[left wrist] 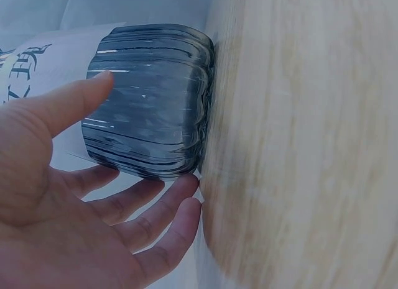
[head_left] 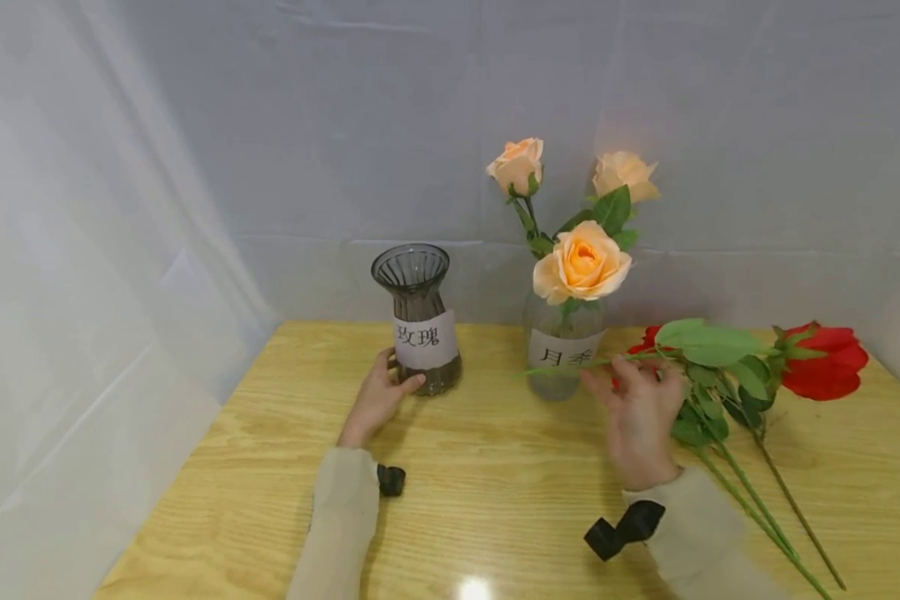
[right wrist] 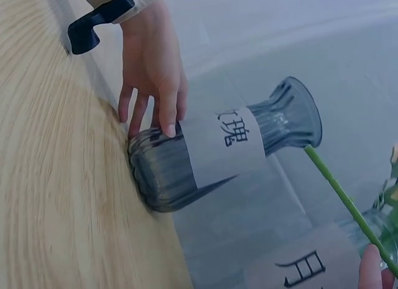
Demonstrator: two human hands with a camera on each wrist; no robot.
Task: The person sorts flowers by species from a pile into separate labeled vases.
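Observation:
A ribbed grey glass vase (head_left: 420, 300) with a white paper label stands upright on the table. My left hand (head_left: 381, 396) holds its lower part from the left, thumb in front and fingers around the far side; the left wrist view shows the thumb against the glass (left wrist: 149, 96). With its fingertips my right hand (head_left: 641, 417) pinches the green stem of a red rose (head_left: 825, 363). The bloom points right, and the bare stem end (right wrist: 329, 177) reaches left, in front of a clear glass vase (head_left: 558, 386) that holds peach roses (head_left: 583, 262).
More red roses lie on the right of the table, their leaves (head_left: 690, 429) and stems (head_left: 768, 517) partly under my right hand. Pale sheeting (head_left: 307, 150) hangs behind the wooden table (head_left: 487, 492) and along its left side.

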